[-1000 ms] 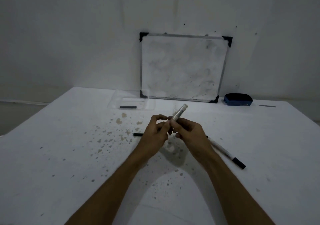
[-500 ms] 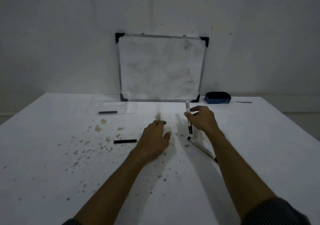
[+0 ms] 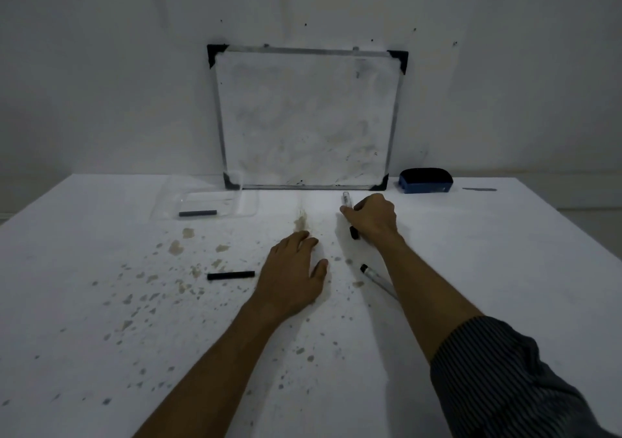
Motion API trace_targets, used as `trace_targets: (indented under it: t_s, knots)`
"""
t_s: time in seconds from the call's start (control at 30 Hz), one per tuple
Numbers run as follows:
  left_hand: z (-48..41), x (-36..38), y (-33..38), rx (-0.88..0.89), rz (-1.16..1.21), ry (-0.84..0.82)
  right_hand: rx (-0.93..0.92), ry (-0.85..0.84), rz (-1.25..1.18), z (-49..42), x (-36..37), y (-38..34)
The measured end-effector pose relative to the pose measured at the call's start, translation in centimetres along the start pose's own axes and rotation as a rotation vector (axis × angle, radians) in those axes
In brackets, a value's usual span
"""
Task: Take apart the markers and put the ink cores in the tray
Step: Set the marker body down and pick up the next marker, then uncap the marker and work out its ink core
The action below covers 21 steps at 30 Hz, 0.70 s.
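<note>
My right hand (image 3: 372,218) is closed around a marker (image 3: 347,200) held nearly upright, its clear end pointing up and its dark tip low against the table. My left hand (image 3: 292,272) lies flat on the table, fingers spread, holding nothing. A black ink core (image 3: 231,275) lies on the table just left of my left hand. A second marker (image 3: 375,277) lies on the table partly hidden under my right forearm. The clear plastic tray (image 3: 247,207) sits at the back left with one dark ink core (image 3: 197,213) inside.
A whiteboard (image 3: 306,117) leans against the wall behind the table. A blue eraser (image 3: 425,181) stands to its right, with a thin dark sliver (image 3: 479,189) further right. Brownish stains (image 3: 175,269) dot the white table.
My hands have come apart. My right hand carried the marker away to the back right and lowered it toward the table; my left hand let go and settled flat.
</note>
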State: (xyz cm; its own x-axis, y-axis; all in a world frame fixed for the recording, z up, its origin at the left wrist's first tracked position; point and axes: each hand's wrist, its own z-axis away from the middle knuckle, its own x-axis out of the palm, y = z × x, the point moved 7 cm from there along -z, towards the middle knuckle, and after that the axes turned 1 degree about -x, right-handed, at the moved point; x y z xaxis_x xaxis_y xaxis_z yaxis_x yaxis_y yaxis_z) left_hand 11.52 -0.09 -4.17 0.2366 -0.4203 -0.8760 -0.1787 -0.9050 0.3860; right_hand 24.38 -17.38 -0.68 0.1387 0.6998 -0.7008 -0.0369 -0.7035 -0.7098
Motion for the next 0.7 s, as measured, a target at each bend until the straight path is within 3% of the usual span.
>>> trace_targets:
  t_s: [0.13,0.33,0.7]
  knots:
    - [0.1,-0.2,0.3,0.01,-0.002,-0.006,-0.012,-0.068,-0.074,3.6,-2.7,0.0]
    - [0.6,-0.6,0.3,-0.003,0.085,-0.022,-0.092,-0.294,0.117,11.4,-5.1,2.8]
    - [2.2,-2.5,0.9,-0.088,0.424,-0.011,-0.253,-0.039,0.215,16.8,-5.5,4.1]
